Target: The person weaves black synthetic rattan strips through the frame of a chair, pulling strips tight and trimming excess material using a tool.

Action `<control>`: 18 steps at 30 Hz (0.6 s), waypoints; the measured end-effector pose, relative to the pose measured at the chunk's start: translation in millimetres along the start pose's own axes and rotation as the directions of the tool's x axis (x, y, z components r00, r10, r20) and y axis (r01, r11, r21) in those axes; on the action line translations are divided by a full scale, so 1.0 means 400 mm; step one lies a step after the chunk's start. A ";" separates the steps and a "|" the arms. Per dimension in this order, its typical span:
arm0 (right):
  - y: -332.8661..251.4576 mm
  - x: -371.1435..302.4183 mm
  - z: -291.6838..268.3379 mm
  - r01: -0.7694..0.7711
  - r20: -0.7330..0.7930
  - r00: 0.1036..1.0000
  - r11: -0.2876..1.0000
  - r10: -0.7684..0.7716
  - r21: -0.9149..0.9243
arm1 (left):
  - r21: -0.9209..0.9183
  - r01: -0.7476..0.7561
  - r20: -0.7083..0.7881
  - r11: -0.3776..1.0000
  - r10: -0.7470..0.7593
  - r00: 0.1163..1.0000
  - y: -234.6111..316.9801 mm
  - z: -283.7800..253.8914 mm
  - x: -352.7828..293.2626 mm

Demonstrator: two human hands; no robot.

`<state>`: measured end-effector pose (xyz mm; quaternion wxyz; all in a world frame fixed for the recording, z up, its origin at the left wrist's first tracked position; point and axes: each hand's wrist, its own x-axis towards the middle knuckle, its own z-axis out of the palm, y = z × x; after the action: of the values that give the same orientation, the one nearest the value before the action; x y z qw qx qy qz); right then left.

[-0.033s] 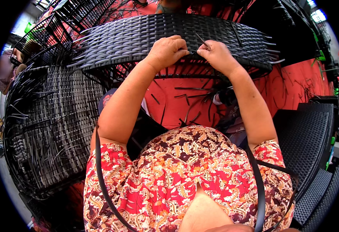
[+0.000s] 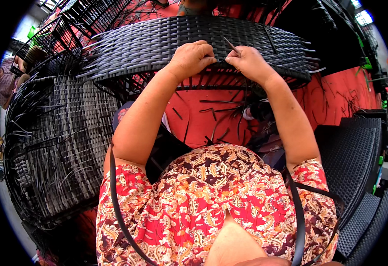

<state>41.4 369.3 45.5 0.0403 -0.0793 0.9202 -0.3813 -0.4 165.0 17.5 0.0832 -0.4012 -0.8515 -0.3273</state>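
A black woven rattan panel (image 2: 158, 44) on a metal frame lies across the top of the head view. My left hand (image 2: 193, 57) is closed over the panel's near edge, knuckles up. Right beside it, my right hand (image 2: 249, 62) pinches a thin black weaving strand (image 2: 231, 45) that sticks up out of the weave. Loose strand ends (image 2: 311, 66) poke out along the panel's right edge. A long black strip (image 2: 116, 199) hangs around my shoulders and down both sides of my patterned shirt.
A rounded, half-woven grey-black piece (image 2: 56, 146) with loose strands stands at my left. Bare wire frames (image 2: 83, 17) are stacked at the back left. Flat woven panels (image 2: 358, 155) lie at my right. Strand offcuts litter the red floor (image 2: 353, 93). Another person (image 2: 7, 84) is at the left rim.
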 end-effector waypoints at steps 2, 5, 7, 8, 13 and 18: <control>-0.035 0.005 -0.027 -0.071 0.135 0.988 0.997 0.074 -0.026 | -0.019 0.017 0.036 1.000 -0.016 0.999 -0.005 -0.002 0.005; -0.054 0.007 -0.037 0.029 0.176 0.984 0.967 0.017 -0.254 | -0.016 -0.042 0.053 0.999 0.043 0.998 -0.005 -0.001 0.012; -0.061 0.003 -0.031 0.200 0.175 0.975 0.890 -0.138 -0.409 | -0.017 -0.034 0.077 0.999 0.035 0.996 -0.011 -0.003 0.013; -0.071 0.000 -0.025 0.196 0.179 0.976 0.875 -0.128 -0.443 | -0.018 -0.029 0.090 0.999 0.031 0.995 -0.015 -0.004 0.014; -0.077 0.014 -0.025 0.268 0.233 0.957 0.834 -0.172 -0.483 | -0.149 -0.048 0.111 0.988 0.065 0.992 -0.032 -0.008 0.015; -0.122 0.034 -0.063 -0.054 0.488 0.856 0.969 0.169 -0.242 | -0.183 -0.064 0.232 0.981 0.107 0.967 -0.025 -0.025 0.021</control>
<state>30.4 350.4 97.8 0.2931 -0.1265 0.9167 -0.2403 -14.5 159.3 23.5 -0.0421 -0.4803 -0.8051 -0.3455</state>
